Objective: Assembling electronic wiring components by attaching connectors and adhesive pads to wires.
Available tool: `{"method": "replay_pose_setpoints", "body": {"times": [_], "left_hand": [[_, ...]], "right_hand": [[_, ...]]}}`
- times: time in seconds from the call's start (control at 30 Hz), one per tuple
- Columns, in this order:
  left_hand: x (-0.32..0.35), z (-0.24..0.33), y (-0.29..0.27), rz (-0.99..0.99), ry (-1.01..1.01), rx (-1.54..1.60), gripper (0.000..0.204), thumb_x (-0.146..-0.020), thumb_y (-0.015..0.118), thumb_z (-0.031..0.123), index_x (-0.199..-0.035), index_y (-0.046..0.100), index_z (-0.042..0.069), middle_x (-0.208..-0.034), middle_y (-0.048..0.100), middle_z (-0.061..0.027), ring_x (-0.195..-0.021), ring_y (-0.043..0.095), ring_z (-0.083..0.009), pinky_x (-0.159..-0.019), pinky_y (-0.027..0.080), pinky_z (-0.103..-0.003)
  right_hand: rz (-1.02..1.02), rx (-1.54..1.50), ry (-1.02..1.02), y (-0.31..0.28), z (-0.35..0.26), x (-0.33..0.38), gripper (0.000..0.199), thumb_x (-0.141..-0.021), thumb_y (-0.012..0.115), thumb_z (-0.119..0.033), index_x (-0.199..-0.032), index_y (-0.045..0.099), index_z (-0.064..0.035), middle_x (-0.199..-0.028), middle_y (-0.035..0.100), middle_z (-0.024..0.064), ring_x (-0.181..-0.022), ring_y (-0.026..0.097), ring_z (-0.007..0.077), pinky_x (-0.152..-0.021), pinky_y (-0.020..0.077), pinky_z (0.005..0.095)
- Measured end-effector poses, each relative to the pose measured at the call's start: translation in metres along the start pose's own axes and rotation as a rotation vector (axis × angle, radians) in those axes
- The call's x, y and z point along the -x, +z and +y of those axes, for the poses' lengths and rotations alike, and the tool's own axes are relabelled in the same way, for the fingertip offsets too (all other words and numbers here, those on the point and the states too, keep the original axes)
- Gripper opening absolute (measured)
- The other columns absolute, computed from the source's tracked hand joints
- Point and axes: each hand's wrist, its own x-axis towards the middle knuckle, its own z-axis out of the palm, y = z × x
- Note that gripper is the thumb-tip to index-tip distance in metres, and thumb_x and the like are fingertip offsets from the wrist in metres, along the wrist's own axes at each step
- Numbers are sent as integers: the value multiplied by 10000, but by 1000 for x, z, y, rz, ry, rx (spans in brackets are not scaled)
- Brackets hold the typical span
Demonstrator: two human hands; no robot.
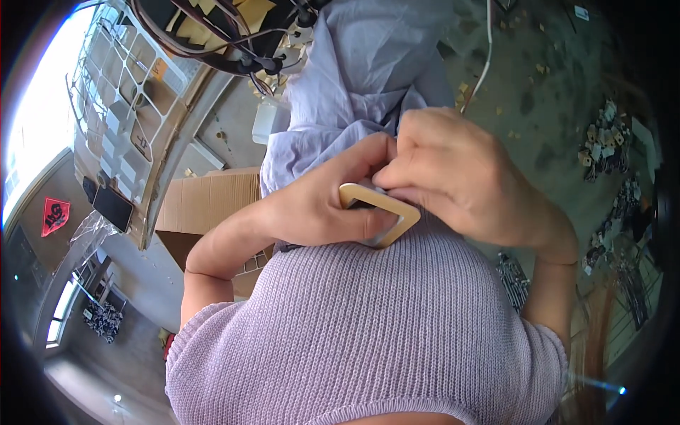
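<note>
Close in front of my chest I hold a flat, gold-edged frame with rounded corners and an opening through its middle. My left hand is closed round it, the thumb lying across the opening. Pressed against the frame's far side is my right hand, its fingers curled in a pinch next to the left fingertips. What sits between those right fingers is hidden by the knuckles. Below both hands, pale lavender cloth covers my lap.
An opened cardboard box stands at the left. Beyond it is a work surface with a dark phone and clear wrapping. Dark cables hang at the upper left. Piles of small metal parts lie on the floor at right, near a white cord.
</note>
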Motion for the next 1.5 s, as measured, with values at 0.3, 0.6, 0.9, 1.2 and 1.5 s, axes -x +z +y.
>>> {"method": "replay_pose_setpoints", "body": {"times": [0.3,0.6,0.9,1.2,1.5], "left_hand": [[3,-3,11,22,49,-45,380,-800,633,58,-1145,477,20,-977,577,-36,-933,552,-77,-773,450,-229],[6,-8,12,-45,85,-35,401,-838,575,183,-1178,459,6,-1048,563,-51,-957,546,-118,-827,444,-251],[8,-19,18,81,118,-52,654,-857,631,523,-1182,423,-6,-1056,530,-53,-975,527,-129,-848,424,-275],[-41,13,-30,829,528,20,285,-884,458,86,-1160,504,33,-1024,560,-51,-929,544,-115,-773,479,-254],[-37,22,-23,681,402,297,270,-887,526,94,-1149,510,29,-979,576,-53,-871,586,-128,-761,525,-290]], "right_hand": [[108,-112,103,4,-4,6,91,-764,679,26,-834,629,-5,-750,491,78,-659,502,201,-586,407,301],[156,-125,119,4,-7,16,70,-786,672,20,-841,637,-5,-753,503,68,-663,499,181,-580,403,286],[146,-161,241,3,-4,17,93,-781,703,-44,-840,635,-19,-761,513,58,-682,501,157,-613,403,263],[494,-344,284,58,16,2,269,-790,783,-147,-826,541,-37,-728,601,18,-596,546,60,-535,436,217],[364,-1185,589,63,34,-1,223,-832,709,-26,-1005,570,1,-844,666,52,-734,649,101,-666,539,223]]}}
